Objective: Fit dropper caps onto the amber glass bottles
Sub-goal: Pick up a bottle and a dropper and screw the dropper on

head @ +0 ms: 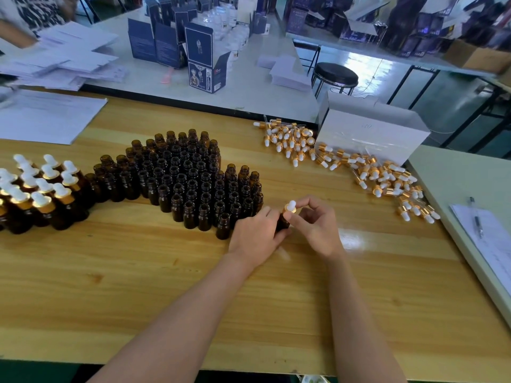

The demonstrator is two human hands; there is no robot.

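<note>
Grips amber bottle [282, 223] near centre in left hand [255, 234], pinches dropper cap [291, 207] on its neck with right hand [318, 226]; may cross-thread if tilted, or knock the open bottles [193, 183] just left.

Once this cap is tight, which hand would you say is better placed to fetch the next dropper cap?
Probably the right hand, now pinching the cap: the loose dropper caps lie on its side, beyond it, while the left hand grips the bottle beside the open bottles.
</note>
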